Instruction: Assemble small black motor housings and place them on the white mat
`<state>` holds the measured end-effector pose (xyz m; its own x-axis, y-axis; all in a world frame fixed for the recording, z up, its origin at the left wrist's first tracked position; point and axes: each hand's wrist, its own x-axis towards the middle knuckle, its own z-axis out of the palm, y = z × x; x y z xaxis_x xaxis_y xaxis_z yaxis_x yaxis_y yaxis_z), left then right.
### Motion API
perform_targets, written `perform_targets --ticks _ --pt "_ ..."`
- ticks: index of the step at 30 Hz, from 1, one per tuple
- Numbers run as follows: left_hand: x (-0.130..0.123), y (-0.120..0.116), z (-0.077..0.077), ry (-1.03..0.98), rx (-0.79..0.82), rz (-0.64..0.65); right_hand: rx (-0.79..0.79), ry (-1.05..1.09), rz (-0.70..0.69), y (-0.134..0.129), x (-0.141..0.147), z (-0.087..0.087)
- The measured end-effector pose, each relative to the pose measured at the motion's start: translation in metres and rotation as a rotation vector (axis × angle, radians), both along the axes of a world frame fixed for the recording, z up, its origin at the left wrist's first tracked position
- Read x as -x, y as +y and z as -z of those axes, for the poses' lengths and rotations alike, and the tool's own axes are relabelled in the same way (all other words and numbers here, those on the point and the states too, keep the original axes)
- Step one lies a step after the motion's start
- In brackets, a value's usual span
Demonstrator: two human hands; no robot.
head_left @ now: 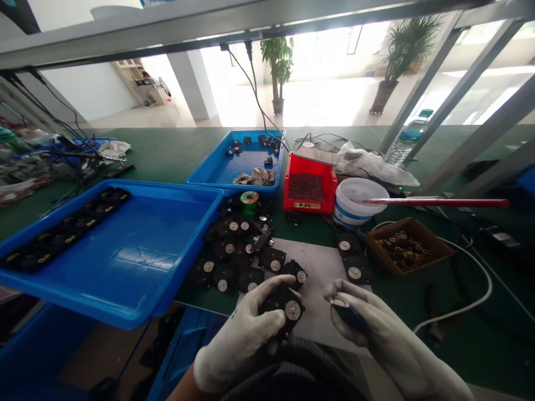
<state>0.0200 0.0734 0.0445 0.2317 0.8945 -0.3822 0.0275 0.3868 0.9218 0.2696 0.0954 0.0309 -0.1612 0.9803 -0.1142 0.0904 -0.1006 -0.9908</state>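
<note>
My left hand (242,334), in a white glove, grips a black plastic part (278,303) with a round metal centre. My right hand (368,326), also gloved, sits just to its right and holds a small dark blue object (346,314), perhaps a tool handle. Its tip is hidden by the fingers. Below the hands lies a pale grey mat (317,267). Several matching black parts (234,250) are piled at its left edge, and two more (353,256) lie at its right edge.
A wide blue tray (125,262) with black parts stands at left, and another (234,161) stands behind it. Farther back are a red bin (309,184), a white bucket (359,200), and a brown tray of metal rings (405,248). A metal frame crosses overhead.
</note>
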Motion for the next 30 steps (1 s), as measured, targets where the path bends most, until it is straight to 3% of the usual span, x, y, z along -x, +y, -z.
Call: perform_targets --ticks 2,4,8,11,18,30 --pt "-0.004 0.0 -0.001 -0.01 0.026 0.015 0.097 0.024 -0.065 0.001 0.003 -0.003" --pt "-0.008 0.0 -0.001 -0.052 0.063 0.035 0.042 -0.05 -0.09 0.0 0.007 -0.004" --pt "-0.013 0.0 -0.003 -0.111 0.081 0.052 -0.617 -0.43 -0.026 -0.005 0.017 -0.005" --pt "-0.016 0.0 -0.007 -0.036 0.052 0.053 -0.856 -0.557 0.033 -0.005 0.024 -0.008" --pt "-0.017 0.0 -0.011 0.071 -0.014 0.069 -0.925 -0.638 0.048 -0.002 0.028 -0.012" --pt "-0.018 0.0 -0.016 0.07 -0.028 0.029 -0.962 -0.674 0.026 -0.002 0.028 -0.013"
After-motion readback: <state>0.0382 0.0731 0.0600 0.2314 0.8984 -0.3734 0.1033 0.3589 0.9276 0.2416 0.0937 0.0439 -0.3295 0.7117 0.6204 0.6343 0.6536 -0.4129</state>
